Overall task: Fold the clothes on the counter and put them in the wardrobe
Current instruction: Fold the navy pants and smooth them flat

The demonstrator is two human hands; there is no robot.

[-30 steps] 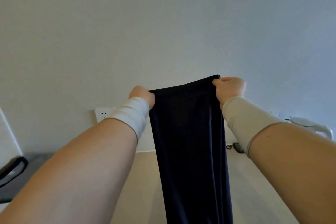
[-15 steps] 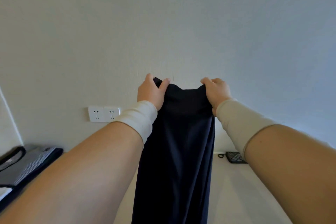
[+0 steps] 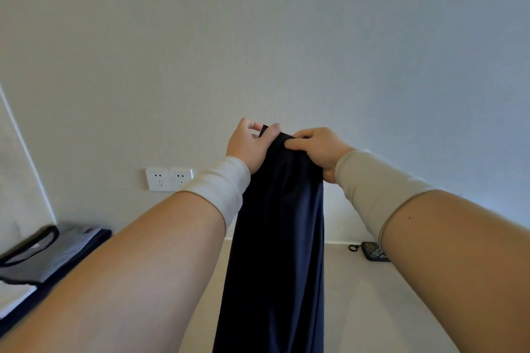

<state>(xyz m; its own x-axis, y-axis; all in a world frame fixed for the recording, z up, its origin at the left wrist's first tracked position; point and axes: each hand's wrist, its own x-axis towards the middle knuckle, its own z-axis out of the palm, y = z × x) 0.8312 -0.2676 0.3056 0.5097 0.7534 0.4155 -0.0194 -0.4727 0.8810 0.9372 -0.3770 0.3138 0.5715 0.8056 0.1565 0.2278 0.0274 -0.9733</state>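
Head view: dark garment (image 3: 276, 238) hangs above desk (image 3: 358, 295), narrower than a second ago. Left hand (image 3: 249, 146) and right hand (image 3: 318, 149), both pinching its top edge, have closed together; lengthwise fold likely forming.

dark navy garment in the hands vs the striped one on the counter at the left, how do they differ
The dark navy garment is plain; the striped garment has fine grey stripes with a dark neckline. The navy one hangs upright in the air, gripped by the left hand and right hand; the striped one lies flat on the counter, untouched.
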